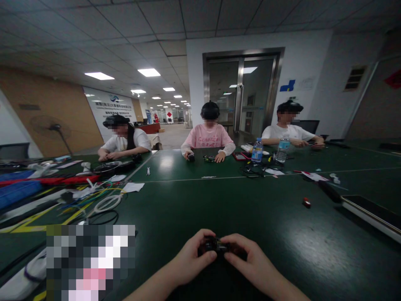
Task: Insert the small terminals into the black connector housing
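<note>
Between both hands is a small black object [216, 245] with shiny and yellowish details; its kind is too dark to make out. My left hand [197, 251] pinches it from the left, thumb below and fingers over the far side. From the right, my right hand [246, 255] grips it in the same way, with thumb and fingers closed. The object is close above the green table [200, 209], near its front edge, and fingers cover its two ends. Beyond my right hand, a small red item [306, 202] lies on the table.
Cables [108, 203], papers [134, 187] and blue trays [21, 194] crowd the left side. At right lies a flat dark device [372, 213] with a pale edge. Two bottles [257, 150] stand farther back. Three people wearing headsets sit across the table, their hands on or near it.
</note>
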The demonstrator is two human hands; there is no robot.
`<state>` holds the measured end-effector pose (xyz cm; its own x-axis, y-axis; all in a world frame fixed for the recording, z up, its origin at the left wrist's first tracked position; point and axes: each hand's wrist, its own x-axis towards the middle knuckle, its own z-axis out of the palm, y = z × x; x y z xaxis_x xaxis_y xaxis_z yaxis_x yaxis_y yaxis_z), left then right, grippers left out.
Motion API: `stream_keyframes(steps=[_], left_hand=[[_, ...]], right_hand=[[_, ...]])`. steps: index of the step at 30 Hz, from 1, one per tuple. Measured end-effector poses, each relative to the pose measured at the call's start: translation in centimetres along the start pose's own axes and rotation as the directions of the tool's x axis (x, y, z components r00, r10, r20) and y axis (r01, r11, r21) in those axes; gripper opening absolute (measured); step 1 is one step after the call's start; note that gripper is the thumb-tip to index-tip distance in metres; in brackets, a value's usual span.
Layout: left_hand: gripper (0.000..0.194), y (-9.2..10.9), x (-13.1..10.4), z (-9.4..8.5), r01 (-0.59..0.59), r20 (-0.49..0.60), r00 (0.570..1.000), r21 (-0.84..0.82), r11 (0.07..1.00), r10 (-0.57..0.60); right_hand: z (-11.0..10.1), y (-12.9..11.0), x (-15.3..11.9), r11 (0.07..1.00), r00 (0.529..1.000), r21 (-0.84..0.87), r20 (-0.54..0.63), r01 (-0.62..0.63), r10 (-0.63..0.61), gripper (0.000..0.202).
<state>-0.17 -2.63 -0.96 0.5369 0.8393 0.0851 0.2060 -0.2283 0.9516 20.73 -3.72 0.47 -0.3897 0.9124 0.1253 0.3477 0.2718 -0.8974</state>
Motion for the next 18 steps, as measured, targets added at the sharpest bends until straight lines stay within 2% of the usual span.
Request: stream_keyframes(steps=[4,12,18], left_hand=[[0.037,-0.05,0.05,0.12,-0.009,-0.003,1.000,-0.003,1.000,0.009],[0.040,-0.12,-0.05,0.06,-0.020,0.016,1.000,-0.051,0.998,0.021],[0.037,0.30,-0.09,0.19,-0.005,0.009,1.000,-0.037,0.999,0.005]], right_hand=[[0.12,0.26,-0.06,1.000,1.000,-0.006,-0.021,0.003,-0.003,0.031],[0.01,0.19,0.00,0.999,0.999,0.004,0.000,0.038,-0.038,0.025],[0.10,0.36,-0.16,1.000,1.000,-0.007,-0.022,0.007,-0.007,0.036]])
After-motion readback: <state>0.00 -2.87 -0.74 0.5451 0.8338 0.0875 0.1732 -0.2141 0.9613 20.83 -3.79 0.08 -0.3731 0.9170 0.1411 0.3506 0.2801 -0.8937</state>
